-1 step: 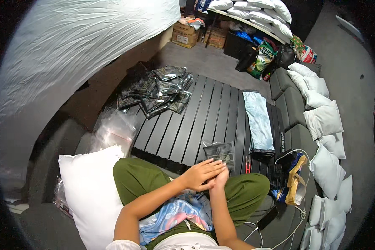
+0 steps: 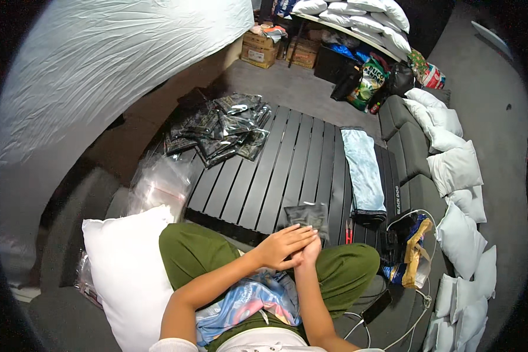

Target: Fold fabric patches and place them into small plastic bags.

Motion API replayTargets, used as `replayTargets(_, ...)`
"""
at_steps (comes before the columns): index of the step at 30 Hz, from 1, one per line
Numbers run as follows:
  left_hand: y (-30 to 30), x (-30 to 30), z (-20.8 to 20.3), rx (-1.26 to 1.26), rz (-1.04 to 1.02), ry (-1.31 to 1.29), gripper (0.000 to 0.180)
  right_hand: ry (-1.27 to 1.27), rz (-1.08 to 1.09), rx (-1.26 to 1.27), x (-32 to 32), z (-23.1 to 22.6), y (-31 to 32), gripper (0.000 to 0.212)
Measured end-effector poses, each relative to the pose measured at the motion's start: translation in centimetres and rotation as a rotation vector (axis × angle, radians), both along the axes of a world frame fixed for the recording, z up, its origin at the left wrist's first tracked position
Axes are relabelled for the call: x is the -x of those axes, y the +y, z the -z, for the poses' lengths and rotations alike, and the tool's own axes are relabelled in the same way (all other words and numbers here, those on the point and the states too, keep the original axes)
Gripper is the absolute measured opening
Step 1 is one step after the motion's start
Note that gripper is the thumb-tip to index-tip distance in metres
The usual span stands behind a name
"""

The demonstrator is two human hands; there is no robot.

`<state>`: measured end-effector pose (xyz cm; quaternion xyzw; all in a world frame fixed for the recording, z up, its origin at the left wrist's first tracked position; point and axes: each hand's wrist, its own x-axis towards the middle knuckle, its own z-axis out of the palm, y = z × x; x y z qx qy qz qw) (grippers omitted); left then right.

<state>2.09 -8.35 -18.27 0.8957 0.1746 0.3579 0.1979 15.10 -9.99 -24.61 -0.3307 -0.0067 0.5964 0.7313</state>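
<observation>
In front of my lap, at the table's near edge, is a clear plastic packet point(image 2: 308, 215) with something black folded inside. My left hand point(image 2: 284, 245) reaches across from the left, its fingers together and laid over my right hand point(image 2: 310, 250). Both hands are closed at the near edge of the packet, where the fingers cover its end. Beyond, a pile of similar black packets point(image 2: 220, 126) lies at the table's far left. Loose clear plastic bags point(image 2: 161, 186) sit at its left side. To the right of the packet lie red-handled snips point(image 2: 349, 233).
The slatted dark table point(image 2: 264, 176) carries a folded light blue cloth point(image 2: 364, 170) on its right. A white pillow point(image 2: 123, 276) stands by my left knee. Right of me are white cables point(image 2: 426, 302), a phone point(image 2: 377, 307) and a blue-and-yellow package point(image 2: 416, 252). Pale cushions point(image 2: 460, 223) line the sofa.
The packet's far edge has tilted slightly, and its surface shows a bit darker. My hands stay in nearly the same place.
</observation>
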Motion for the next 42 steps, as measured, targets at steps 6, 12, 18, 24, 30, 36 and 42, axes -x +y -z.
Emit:
replayTargets(6,-0.7,0.5,-1.8,-0.034,0.047,0.028,0.054,0.101,-0.061,0.027,-0.2,0.0,0.5,0.019)
replayTargets(12,-2.7,1.0,-3.3,-0.065,-0.018,-0.017,0.044,0.486,-0.633,-0.322,-0.4,-4.1,-0.8,0.014)
replayTargets(18,-4.4,2.1,-2.0,0.799,-0.546,-0.966,0.055,0.065,-0.305,0.074,2.2,-6.1,-2.1,0.01)
replayTargets(24,-1.2,3.3,-0.7,1.341,-0.234,-1.201,0.049,-0.301,-0.521,0.286,1.5,-4.8,-5.4,0.012)
replayTargets(30,-2.3,3.0,0.0,1.479,-0.098,-1.254,0.042,0.168,-0.418,0.063,2.8,-6.3,-5.5,0.026)
replayTargets(36,-1.9,3.8,-0.9,1.715,0.138,-1.539,0.047,0.079,-0.437,-0.027,3.0,-6.4,-5.5,0.03)
replayTargets(42,-3.5,2.4,0.7,1.611,-0.045,-1.291,0.044,0.111,-0.466,0.018,2.7,-5.8,-5.1,0.026)
